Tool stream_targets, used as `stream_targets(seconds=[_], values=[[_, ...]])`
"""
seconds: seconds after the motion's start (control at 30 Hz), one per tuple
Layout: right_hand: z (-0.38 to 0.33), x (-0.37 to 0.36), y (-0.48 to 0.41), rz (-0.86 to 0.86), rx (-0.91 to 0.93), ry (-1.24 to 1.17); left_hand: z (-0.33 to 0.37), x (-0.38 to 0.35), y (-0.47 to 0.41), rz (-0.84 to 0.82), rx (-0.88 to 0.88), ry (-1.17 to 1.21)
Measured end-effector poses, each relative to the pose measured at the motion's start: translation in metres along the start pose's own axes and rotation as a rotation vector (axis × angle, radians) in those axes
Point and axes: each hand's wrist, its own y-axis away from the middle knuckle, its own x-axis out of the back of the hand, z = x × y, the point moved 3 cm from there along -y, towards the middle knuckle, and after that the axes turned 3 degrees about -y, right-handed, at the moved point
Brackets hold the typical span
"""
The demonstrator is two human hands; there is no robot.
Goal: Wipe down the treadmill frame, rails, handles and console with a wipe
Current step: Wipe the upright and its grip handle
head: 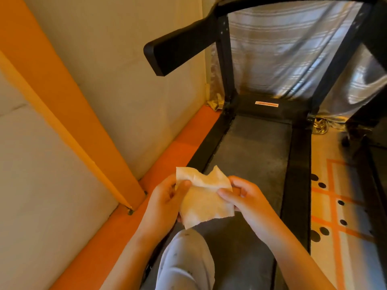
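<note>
View: head camera, looking down along the treadmill deck.
Wipe point(204, 197): a pale, crumpled sheet at 6 o'clock in the frame, held in the air above the belt and stretched between both hands.
Left hand point(165, 201): at 9 o'clock of the wipe; fingers curled behind the sheet, thumb on top pinching its left edge.
Right hand point(249, 201): at 3 o'clock of the wipe; thumb and forefinger pinch its right edge, the other fingers curled in.
Belt point(255, 155): grey, running from 6 o'clock up to mid-frame.
Left rail point(209, 143): black, at 9 o'clock of the belt.
Right rail point(298, 174): black, at 3 o'clock of the belt.
Handle point(180, 47): a black bar at 11 o'clock, jutting toward the camera, well apart from the wipe.
Left upright point(227, 65): black post at 12 o'clock, joined to the handle.
Curtain point(282, 49): shiny and striped, behind the upright at 1 o'clock.
Trouser leg point(186, 258): light fabric at 6 o'clock, just below the wipe.
Floor mat point(345, 206): at 4 o'clock, with orange lines and dark dots.
</note>
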Motion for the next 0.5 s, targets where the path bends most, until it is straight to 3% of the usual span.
stream_targets(seconds=[0.17,0.37,0.5], values=[[-0.015,0.02,-0.056,0.041,0.025,-0.138,-0.001,0.017,-0.071,-0.11,0.006,0.167],[-0.051,0.038,-0.159,0.081,-0.024,-0.226,0.002,0.046,-0.181,-0.266,0.031,0.199],[-0.102,0.031,-0.233,0.187,-0.031,-0.176,0.034,0.075,-0.27,-0.222,0.118,0.207]])
